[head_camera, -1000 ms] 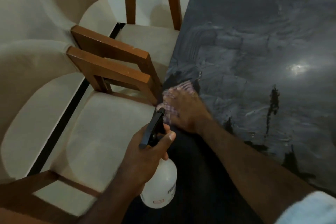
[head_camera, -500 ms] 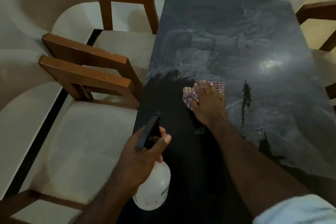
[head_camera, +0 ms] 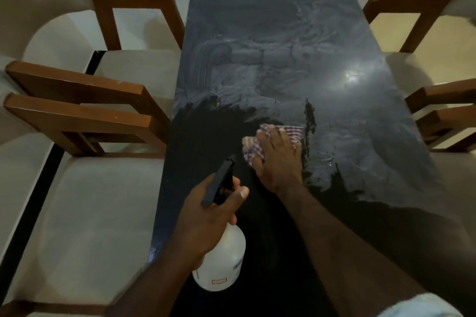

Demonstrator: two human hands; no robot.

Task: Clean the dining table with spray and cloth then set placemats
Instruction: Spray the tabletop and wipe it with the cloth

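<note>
A dark glossy dining table (head_camera: 270, 33) runs away from me, streaked with wet wipe marks across its far half. My right hand (head_camera: 279, 162) lies flat on a red-and-white checked cloth (head_camera: 255, 148), pressing it onto the tabletop near the middle. My left hand (head_camera: 206, 219) grips the neck of a white spray bottle (head_camera: 222, 262) with a black trigger head (head_camera: 219, 180), held above the table's near left part. No placemats are in view.
Two wooden chairs with cream seats (head_camera: 85, 208) stand tight against the table's left edge. Two more wooden chairs (head_camera: 443, 116) stand along the right edge. A pale wall rises beyond the far end of the table.
My right hand has slid the cloth from the table's left edge toward the middle. The bottle stays in my left hand. The view has swung right, bringing the right-hand chairs in.
</note>
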